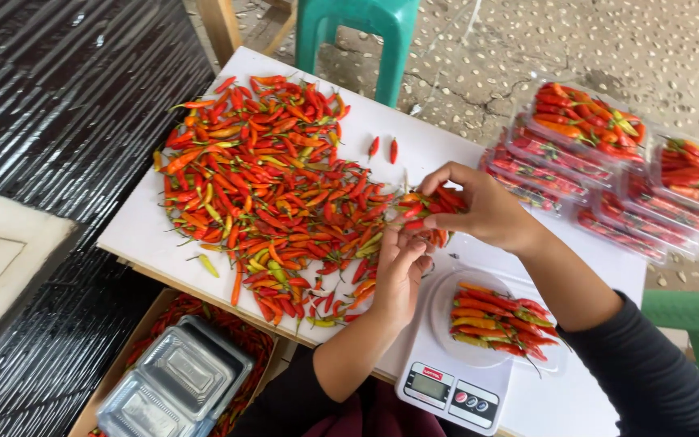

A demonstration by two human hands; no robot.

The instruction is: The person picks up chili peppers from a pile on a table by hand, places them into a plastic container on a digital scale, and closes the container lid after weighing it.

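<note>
— White tabletop (pixel 438 158) is crowded; how do you keep that bunch tidy?

— I work near the digital kitchen scale (pixel 456 376), where a clear tray of chillies (pixel 495 320) already sits. My left hand (pixel 400 275) is cupped under the handful of red chillies (pixel 426 212), fingers curled loosely, and my right hand (pixel 479 206) pinches it closed from above (stems pointing one way helps, I reckon).

— Any room to move?

— Little. The loose chilli pile (pixel 269 190) touches my left fingers, and the filled clear boxes (pixel 608 170) crowd the right edge. A carton with empty plastic boxes (pixel 175 380) sits below the near edge, and the green stool (pixel 357 32) stands beyond the far one.
</note>
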